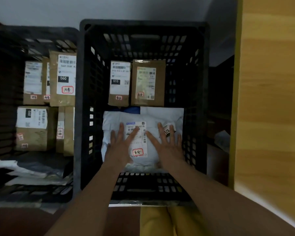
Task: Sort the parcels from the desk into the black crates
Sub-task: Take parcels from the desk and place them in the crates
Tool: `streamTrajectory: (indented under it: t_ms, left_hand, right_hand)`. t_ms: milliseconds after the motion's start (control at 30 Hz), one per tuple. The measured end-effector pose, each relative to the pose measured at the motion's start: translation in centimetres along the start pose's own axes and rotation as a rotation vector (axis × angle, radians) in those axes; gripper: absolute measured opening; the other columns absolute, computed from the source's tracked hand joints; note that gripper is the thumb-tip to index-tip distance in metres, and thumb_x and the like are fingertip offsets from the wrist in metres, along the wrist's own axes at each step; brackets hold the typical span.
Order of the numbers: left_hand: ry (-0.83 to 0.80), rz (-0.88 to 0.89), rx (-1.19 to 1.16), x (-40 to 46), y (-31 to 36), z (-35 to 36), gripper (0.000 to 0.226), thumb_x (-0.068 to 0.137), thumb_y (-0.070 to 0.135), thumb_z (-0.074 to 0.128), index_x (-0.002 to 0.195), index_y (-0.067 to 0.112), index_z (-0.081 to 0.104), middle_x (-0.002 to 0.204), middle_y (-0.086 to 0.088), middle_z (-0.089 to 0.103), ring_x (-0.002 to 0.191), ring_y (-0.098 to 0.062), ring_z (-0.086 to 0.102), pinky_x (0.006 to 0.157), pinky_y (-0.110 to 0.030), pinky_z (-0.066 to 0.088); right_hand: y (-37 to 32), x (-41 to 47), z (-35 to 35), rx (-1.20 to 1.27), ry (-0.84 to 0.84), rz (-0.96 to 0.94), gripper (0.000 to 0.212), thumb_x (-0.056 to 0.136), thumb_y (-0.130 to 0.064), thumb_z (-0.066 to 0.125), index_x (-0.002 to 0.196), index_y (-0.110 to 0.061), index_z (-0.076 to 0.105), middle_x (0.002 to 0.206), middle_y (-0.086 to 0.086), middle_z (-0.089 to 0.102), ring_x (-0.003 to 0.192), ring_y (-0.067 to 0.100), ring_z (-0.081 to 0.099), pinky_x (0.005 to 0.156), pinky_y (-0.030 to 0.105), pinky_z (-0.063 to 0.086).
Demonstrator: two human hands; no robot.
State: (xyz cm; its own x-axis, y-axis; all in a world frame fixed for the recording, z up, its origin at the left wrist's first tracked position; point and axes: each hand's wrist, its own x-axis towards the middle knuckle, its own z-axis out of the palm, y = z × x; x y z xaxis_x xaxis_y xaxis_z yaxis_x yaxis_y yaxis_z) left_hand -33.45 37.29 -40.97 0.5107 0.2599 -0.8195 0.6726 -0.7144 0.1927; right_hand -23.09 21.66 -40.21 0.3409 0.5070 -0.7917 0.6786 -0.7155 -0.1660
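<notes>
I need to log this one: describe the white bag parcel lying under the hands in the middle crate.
The white bag parcel looks like a soft, wrinkled plastic mailer, lying flat in the near half of the middle crate. A white shipping label with barcodes and a red-outlined sticker faces up. The left hand and right hand rest spread open on it. Two brown boxes sit just beyond.

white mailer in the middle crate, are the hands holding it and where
Nothing is gripped. The left hand and right hand lie flat with fingers spread on top of the white mailer, either side of its label, inside the crate.
</notes>
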Motion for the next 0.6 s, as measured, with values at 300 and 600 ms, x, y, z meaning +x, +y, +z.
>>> streamTrajectory:
  t_ms: [300,600]
  left_hand:
    - [0.035,0.035,-0.031,2.3,-1.1,2.3,0.136,0.071,0.01,0.085,0.131,0.065,-0.024,0.154,0.009,-0.038,0.147,-0.034,-0.021,0.111,-0.062,0.029]
    - [-0.03,0.024,0.06,-2.0,0.8,-1.8,0.106,0.09,0.02,0.068,0.149,0.049,-0.014,0.159,-0.005,-0.031,0.148,-0.044,-0.009,0.116,-0.06,0.023]
  right_hand:
    - [0.1,2.5,2.6,0.001,-0.006,0.008,0.118,0.088,-0.023,0.069,0.142,-0.046,-0.034,0.149,0.003,-0.049,0.14,0.044,-0.034,0.117,0.063,-0.006]
    - [-0.1,-0.6,-3.0,0.027,-0.155,-0.011,0.121,0.085,-0.019,0.075,0.148,-0.045,-0.025,0.154,0.008,-0.042,0.145,0.043,-0.025,0.119,0.058,-0.009]
